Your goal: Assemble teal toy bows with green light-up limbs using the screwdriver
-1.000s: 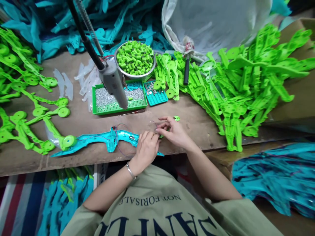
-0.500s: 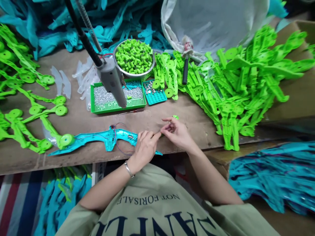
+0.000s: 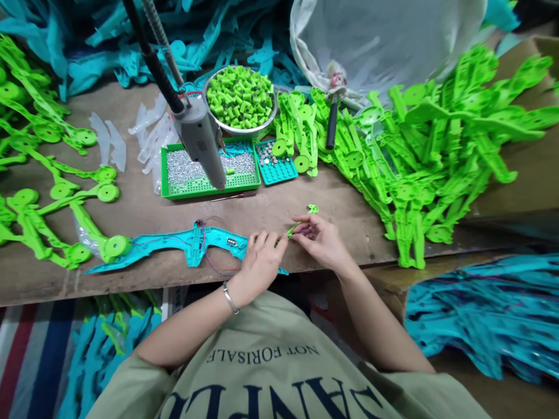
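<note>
A turquoise, bow-shaped plastic shell (image 3: 166, 249) lies along the table's front edge, with thin red and blue wires and a small metal spring-like part in its right half. My left hand (image 3: 263, 262) rests over the shell's right end, its fingers curled and closed at a small green plastic piece (image 3: 292, 231). From the other side, my right hand (image 3: 322, 243) pinches that same piece between thumb and fingers. The piece is thin and partly covered by the fingertips. Just beyond my right fingers, another small green part (image 3: 312, 208) lies on the table.
Behind the shell are a green tray of small screws (image 3: 209, 189), a turquoise tray (image 3: 279, 174) and a metal bowl of green caps (image 3: 239, 99). An electric screwdriver (image 3: 203, 145) hangs over the screws. Green shells (image 3: 406, 174) pile up right; a black-handled tool (image 3: 331, 125) lies there.
My hands have drawn slightly apart, and more of the green piece shows between them. The view has shifted a little; the turquoise shell stays in place.
</note>
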{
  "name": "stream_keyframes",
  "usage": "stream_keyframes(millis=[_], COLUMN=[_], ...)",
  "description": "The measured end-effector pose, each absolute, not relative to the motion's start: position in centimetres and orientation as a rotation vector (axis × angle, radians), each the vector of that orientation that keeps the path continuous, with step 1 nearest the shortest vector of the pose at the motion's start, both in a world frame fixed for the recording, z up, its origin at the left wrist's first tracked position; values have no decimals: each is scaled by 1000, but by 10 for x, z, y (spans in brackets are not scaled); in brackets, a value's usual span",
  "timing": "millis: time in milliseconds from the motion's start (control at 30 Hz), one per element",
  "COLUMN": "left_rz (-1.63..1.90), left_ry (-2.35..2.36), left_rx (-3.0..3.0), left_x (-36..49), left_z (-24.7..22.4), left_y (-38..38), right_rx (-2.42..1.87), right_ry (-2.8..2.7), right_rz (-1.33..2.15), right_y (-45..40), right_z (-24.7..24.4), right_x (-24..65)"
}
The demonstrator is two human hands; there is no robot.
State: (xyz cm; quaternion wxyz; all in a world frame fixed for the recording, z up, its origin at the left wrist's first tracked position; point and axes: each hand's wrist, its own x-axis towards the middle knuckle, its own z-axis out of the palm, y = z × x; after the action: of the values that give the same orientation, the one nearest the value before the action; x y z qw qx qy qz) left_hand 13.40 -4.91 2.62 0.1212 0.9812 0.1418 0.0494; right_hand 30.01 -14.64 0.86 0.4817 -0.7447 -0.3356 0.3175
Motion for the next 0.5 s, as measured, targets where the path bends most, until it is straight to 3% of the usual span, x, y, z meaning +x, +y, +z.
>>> stream_keyframes(millis=[500], left_rz=[-165], left_ry=[81], left_rx=[3105], left_x=[142], left_z=[43], left_y=[-42], right_rx=[-1888], right_ry=[-1067], right_rz=[440], right_y=[-150], right_z=[13], right_x=[303])
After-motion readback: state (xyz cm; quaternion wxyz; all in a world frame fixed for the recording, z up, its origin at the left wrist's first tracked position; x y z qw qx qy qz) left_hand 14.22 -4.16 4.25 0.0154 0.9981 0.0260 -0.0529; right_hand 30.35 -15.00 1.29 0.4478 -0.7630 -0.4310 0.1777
